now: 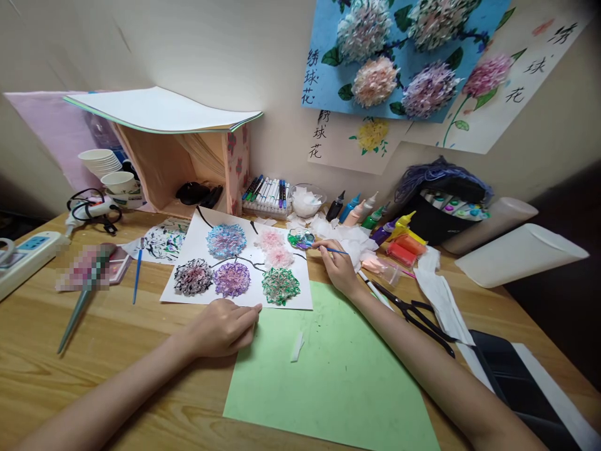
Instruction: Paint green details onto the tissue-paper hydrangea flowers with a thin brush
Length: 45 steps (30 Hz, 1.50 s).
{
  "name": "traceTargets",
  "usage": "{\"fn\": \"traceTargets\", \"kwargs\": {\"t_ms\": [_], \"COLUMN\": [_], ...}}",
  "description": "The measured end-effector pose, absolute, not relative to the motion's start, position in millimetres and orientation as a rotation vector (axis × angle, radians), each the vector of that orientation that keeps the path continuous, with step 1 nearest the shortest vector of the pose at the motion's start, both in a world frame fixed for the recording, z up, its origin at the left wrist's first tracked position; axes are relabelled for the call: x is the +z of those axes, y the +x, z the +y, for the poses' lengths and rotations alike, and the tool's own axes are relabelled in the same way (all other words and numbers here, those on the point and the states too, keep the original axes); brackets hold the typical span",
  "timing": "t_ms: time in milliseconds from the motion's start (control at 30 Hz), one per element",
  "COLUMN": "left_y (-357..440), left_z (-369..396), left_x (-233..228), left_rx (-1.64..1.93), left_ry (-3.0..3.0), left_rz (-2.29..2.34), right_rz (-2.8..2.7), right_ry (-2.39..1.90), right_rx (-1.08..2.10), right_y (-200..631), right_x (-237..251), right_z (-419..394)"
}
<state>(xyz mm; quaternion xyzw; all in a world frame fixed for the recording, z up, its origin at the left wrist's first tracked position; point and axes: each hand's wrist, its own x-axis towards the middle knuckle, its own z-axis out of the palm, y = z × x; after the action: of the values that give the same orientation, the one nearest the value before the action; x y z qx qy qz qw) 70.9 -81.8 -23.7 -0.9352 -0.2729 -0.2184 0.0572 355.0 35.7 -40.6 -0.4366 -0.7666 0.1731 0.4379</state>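
A thin blue paintbrush [335, 250] is held in the closed fingers of my right hand [339, 268]. Its tip reaches a small paint-smeared palette [295, 238] at the upper right of the white paper. Near the lower edge of that white paper [171, 293], my left hand [223, 327] rests with its fingers curled in and one fingertip at the edge. Several textured paper flowers sit on the sheet, among them a blue one [226, 240], a purple one [231, 279], a green one [280, 285] and pink ones [278, 257]. Dark painted branches run between them.
A green sheet [328, 376] bears a white paper scrap [297, 347]. Scissors [416, 310] lie by my right forearm. Paint bottles [354, 213], white tissue pieces [347, 241] and markers [267, 193] stand behind. Leftward are another brush [137, 275], a folded fan-like item [82, 307] and a power strip [32, 257].
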Motion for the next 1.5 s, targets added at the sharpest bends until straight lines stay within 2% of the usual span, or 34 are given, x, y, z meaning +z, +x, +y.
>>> {"fn": "traceTargets", "kwargs": {"t_ms": [933,1500], "left_y": [71.7,71.6], "left_z": [-81.3,-81.9], "left_x": [-24.2,-23.0], "left_rx": [-0.647,-0.646], "left_ry": [-2.840,-2.838], "left_rz": [-0.831,-0.840], "right_rz": [-2.061,-2.028], "right_ry": [-1.008,-1.009], "right_rx": [0.246,0.319], "right_y": [354.2,354.7], "right_x": [-43.2,-41.9], "right_z": [36.5,34.5]}}
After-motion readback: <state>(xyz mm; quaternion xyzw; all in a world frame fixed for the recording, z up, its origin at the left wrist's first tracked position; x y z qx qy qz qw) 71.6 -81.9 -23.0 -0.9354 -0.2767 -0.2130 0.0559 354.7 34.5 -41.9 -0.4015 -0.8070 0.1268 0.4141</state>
